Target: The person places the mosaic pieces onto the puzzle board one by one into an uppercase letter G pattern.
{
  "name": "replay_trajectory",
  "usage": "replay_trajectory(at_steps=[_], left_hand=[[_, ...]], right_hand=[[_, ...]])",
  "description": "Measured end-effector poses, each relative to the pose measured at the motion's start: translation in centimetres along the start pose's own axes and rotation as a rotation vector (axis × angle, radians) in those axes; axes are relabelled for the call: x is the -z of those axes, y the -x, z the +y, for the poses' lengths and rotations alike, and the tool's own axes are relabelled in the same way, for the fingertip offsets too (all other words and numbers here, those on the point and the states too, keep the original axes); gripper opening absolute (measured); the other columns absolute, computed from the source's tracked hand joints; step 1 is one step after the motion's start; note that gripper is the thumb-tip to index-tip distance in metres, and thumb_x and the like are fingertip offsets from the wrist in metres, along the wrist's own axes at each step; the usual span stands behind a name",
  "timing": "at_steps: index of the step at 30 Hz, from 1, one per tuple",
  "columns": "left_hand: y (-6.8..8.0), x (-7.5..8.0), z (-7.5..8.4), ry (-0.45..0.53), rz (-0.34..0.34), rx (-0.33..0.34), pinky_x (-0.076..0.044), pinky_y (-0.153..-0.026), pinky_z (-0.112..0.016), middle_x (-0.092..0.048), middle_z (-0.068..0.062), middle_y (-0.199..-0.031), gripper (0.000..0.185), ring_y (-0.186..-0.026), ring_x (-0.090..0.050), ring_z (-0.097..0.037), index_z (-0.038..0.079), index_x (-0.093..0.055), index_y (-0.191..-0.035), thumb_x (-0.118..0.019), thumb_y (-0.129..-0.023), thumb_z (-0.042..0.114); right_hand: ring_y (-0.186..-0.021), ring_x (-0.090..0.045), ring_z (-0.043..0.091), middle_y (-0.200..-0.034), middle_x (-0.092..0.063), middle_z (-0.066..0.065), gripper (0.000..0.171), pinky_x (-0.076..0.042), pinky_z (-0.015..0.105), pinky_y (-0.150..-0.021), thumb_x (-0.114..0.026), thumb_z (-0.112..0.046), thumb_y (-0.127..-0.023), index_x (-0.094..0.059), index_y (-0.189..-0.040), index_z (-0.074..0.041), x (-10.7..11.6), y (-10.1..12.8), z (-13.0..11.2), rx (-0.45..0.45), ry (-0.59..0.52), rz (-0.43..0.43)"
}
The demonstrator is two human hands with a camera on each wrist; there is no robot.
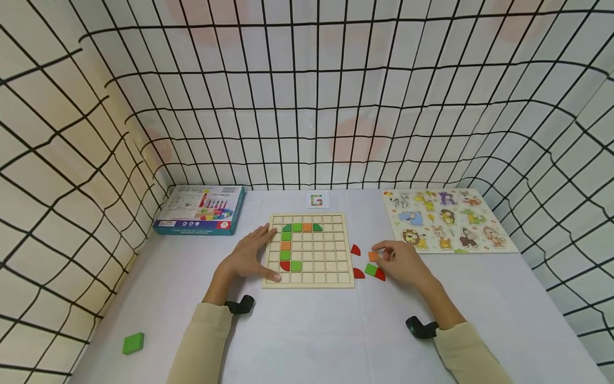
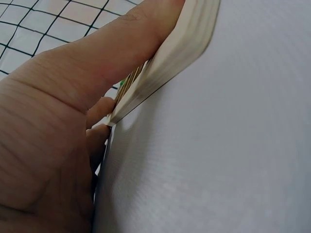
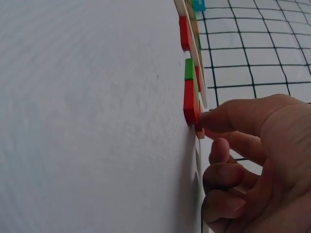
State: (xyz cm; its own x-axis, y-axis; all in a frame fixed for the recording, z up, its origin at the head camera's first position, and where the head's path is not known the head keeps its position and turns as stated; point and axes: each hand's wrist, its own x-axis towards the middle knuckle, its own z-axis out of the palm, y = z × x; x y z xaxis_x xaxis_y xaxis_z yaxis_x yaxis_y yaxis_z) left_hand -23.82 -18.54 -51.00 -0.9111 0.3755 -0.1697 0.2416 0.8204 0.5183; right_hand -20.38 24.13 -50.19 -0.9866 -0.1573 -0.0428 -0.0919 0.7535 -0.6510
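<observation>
Hands: left (image 1: pixel 249 256) steadying grid board (image 1: pixel 316 280), right (image 1: pixel 403 261) pinching orange tile (image 1: pixel 373 256)

On the grid board (image 1: pixel 312 277): 5 green pcs, 2 orange, 1 red. Right of board: 3 red pcs, 1 green, 1 orange. Far left of board: 1 green block (image 1: pixel 132 343). 1 box (image 1: pixel 199 209), 1 animal puzzle (image 1: pixel 446 220), 1 pattern card (image 1: pixel 318 200).

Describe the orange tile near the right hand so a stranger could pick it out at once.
Start at the wooden grid board in the middle of the table, then look just past its right edge. The orange tile lies there at the fingertips of the right hand. It is the only orange square; the loose pieces round it are red or green.
</observation>
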Motion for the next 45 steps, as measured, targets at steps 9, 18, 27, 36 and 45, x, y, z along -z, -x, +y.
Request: replay_trajectory(at_steps=[9, 18, 27, 36, 45], left_hand=[[0.0, -0.1, 0.0, 0.0, 0.004, -0.003, -0.009, -0.129, -0.062, -0.008, 0.002, -0.176, 0.134, -0.163, -0.004, -0.028, 0.027, -0.022, -0.166, -0.09, -0.057, 0.068], [0.2, -0.2, 0.1, 0.01, 0.018, -0.013, -0.012, -0.128, -0.063, -0.01, 0.003, -0.175, 0.133, -0.163, -0.006, -0.028, 0.027, -0.025, -0.165, -0.089, -0.057, 0.07], [0.2, -0.4, -0.2, 0.033, 0.035, -0.016, -0.02, -0.126, -0.064, -0.012, 0.003, -0.175, 0.132, -0.162, -0.008, -0.03, 0.028, -0.029, -0.164, -0.09, -0.055, 0.071], [0.0, -0.5, -0.4, 0.003, 0.053, -0.036, -0.02, -0.126, -0.064, -0.013, 0.003, -0.175, 0.131, -0.162, -0.01, -0.03, 0.027, -0.029, -0.164, -0.088, -0.056, 0.073], [-0.1, -0.4, -0.5, -0.027, 0.046, -0.039, -0.017, -0.126, -0.065, -0.012, 0.003, -0.175, 0.131, -0.162, -0.01, -0.031, 0.027, -0.027, -0.165, -0.086, -0.057, 0.075]], right_hand=[[-0.07, -0.05, 0.018, -0.077, -0.058, 0.001, 0.025, -0.04, 0.026, -0.059, -0.076, -0.016, -0.089, -0.075, -0.114, -0.012, 0.0, -0.1, 0.3, 0.004, 0.011, -0.023], [-0.071, -0.05, 0.018, -0.079, -0.058, 0.001, 0.025, -0.041, 0.026, -0.06, -0.077, -0.019, -0.089, -0.075, -0.113, -0.011, 0.0, 0.0, 0.3, -0.007, 0.009, -0.011], [-0.066, -0.05, 0.017, -0.081, -0.058, 0.002, 0.025, -0.039, 0.025, -0.054, -0.078, -0.022, -0.091, -0.074, -0.114, -0.013, -0.6, -0.1, -0.3, -0.014, -0.028, -0.005], [-0.065, -0.05, 0.015, -0.088, -0.061, 0.001, 0.028, -0.042, 0.024, -0.054, -0.08, -0.023, -0.089, -0.074, -0.115, -0.013, -1.8, -0.5, -2.4, 0.048, -0.071, -0.032], [-0.072, -0.052, 0.016, -0.093, -0.064, 0.0, 0.024, -0.044, 0.024, -0.06, -0.08, -0.022, -0.089, -0.077, -0.111, -0.014, -3.5, -0.8, -5.0, 0.117, -0.097, -0.053]])
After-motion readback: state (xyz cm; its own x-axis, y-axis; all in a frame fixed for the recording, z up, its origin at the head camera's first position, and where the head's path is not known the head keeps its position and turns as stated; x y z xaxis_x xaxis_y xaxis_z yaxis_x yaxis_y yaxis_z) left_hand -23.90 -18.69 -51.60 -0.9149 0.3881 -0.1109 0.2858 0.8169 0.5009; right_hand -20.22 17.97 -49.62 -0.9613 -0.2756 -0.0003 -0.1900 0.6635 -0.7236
